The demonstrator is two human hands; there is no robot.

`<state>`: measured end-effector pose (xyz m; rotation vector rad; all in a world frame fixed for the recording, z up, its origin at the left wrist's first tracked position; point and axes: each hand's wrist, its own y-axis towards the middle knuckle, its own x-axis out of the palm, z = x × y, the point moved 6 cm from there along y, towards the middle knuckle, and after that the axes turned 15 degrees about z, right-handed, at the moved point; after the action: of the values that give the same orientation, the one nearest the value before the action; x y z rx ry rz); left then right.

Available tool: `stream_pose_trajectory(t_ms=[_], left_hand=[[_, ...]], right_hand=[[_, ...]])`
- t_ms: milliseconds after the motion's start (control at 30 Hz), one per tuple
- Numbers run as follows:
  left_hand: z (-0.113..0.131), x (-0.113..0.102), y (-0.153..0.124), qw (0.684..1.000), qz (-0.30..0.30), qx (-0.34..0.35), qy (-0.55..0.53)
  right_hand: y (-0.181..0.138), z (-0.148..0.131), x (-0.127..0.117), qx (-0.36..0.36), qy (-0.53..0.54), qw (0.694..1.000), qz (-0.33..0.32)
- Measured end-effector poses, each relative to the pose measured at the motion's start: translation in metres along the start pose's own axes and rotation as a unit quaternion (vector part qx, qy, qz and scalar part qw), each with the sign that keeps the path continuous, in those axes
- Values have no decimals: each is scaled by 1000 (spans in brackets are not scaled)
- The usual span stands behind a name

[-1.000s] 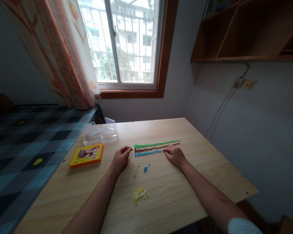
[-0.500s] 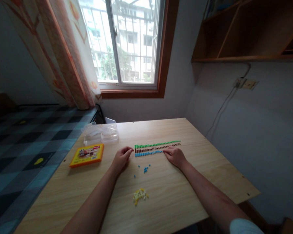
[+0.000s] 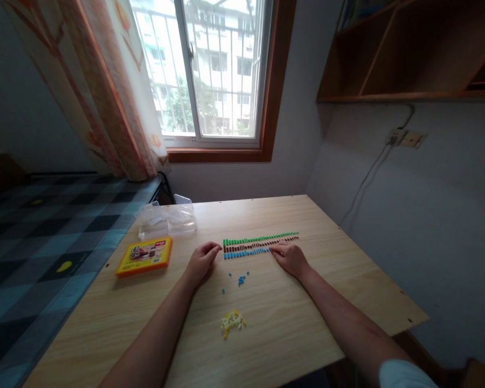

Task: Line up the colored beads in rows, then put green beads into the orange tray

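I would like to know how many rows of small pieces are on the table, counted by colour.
Green row: 1
Brown row: 1
Blue row: 1
Total: 3 rows; the single pieces are too small to count surely.

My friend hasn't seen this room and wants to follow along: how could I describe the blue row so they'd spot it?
Find the wooden table below the window, where three rows of small pieces start beside the left hand. Take the frontmost one: the blue row, which visibly ends at the right hand while the brown row and green row run farther right.
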<state>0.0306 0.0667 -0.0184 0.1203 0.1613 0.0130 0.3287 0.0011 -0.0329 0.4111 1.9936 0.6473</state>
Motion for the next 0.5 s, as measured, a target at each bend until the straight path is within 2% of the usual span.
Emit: stream_pose_trajectory(t_ms=[333,400,500], left_hand=[[-1,0,1,1000,-2,15,6],[-2,1,2,1000,-2,17,6],[-2,1,2,1000,-2,19,6]], right_hand=[[1,-2,-6,-8,30,999,25],[-1,-11,-9,-17,44,998,31],[-11,-40,-6,-51,74,996,19]])
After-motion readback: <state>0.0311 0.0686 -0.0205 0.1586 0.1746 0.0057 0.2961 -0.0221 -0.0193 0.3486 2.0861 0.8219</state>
